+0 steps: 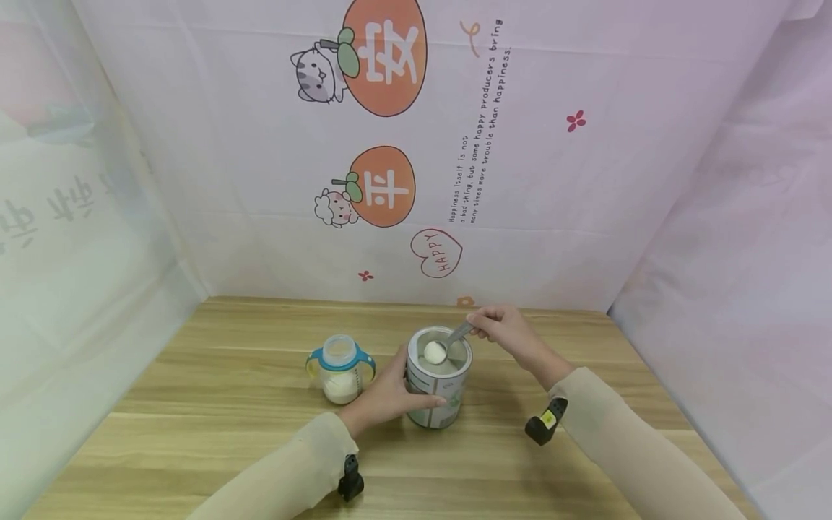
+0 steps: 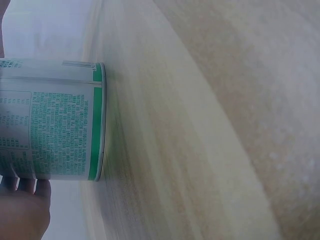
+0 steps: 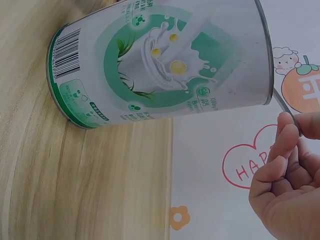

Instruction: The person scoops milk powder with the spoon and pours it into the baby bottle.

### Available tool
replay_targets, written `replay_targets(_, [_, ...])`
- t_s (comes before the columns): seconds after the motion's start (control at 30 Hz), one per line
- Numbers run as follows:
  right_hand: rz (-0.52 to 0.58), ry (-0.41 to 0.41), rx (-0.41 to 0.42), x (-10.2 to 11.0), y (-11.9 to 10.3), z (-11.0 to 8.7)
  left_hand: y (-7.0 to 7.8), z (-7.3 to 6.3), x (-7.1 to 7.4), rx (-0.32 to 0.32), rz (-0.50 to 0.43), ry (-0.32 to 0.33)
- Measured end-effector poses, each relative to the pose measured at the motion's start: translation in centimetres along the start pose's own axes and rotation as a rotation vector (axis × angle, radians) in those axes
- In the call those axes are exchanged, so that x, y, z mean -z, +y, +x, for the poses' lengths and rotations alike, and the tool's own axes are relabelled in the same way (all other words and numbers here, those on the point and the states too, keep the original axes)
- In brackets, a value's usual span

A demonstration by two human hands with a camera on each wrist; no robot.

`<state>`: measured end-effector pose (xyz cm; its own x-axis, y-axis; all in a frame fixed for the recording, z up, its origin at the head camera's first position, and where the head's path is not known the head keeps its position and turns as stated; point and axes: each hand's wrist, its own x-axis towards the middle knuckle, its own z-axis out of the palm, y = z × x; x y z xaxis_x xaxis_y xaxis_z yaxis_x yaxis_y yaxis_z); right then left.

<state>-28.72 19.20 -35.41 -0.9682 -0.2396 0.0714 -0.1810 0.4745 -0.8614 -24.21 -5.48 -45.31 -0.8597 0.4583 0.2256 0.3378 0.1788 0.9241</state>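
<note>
An open milk powder can [image 1: 437, 393], white with green print, stands upright on the wooden table. Around its near left side curls my left hand [image 1: 390, 393], thumb across the front and fingers behind. My right hand [image 1: 503, 332] pinches the handle of a grey spoon [image 1: 460, 332] above the can's right rim. The bowl of the spoon, heaped with white powder [image 1: 434, 352], is at the can's mouth. In the right wrist view, thumb and fingers of the right hand [image 3: 287, 185] close on the handle, and the can [image 3: 165, 65] hides the bowl.
Left of the can stands a lidless baby bottle [image 1: 341, 386] with a blue two-handled collar and white powder inside. The wooden table [image 1: 214, 404] meets a printed white cloth [image 1: 273, 245] at the back, with more cloth at both sides.
</note>
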Motion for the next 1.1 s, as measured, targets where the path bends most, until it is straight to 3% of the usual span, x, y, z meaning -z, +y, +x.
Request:
replay_targets(0.7, [0.119,-0.019,-0.022,1.0,-1.9,0.4,0.0,-0.1,0.0,-0.015,-0.011,-0.006])
replay_targets(1.1, [0.138,-0.018,-0.005,-0.3,-3.7,1.6,0.0,0.1,0.1,-0.025,-0.016,-0.012])
